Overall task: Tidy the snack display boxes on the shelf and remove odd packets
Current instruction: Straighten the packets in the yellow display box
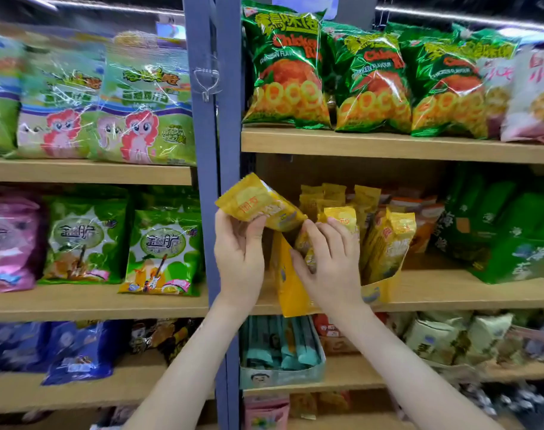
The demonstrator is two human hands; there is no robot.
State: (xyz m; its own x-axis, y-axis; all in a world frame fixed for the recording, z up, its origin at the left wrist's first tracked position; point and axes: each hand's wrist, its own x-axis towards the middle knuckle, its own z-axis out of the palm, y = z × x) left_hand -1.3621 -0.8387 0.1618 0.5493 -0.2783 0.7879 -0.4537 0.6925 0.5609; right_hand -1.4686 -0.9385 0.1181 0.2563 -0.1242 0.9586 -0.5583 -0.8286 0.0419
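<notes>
On the middle wooden shelf [450, 290], just right of the blue-grey upright post [208, 150], your left hand [239, 246] grips a yellow snack packet [258, 203] by its lower edge, thumb in front and fingers curled behind, holding it tilted and raised above the shelf. Beside it your right hand [329, 262] reaches into the yellow display box [290, 293], thumb and forefinger pinching the front packet [304, 246] of the upright row [391, 240]. Green packets [512, 231] stand farther right on the same shelf.
</notes>
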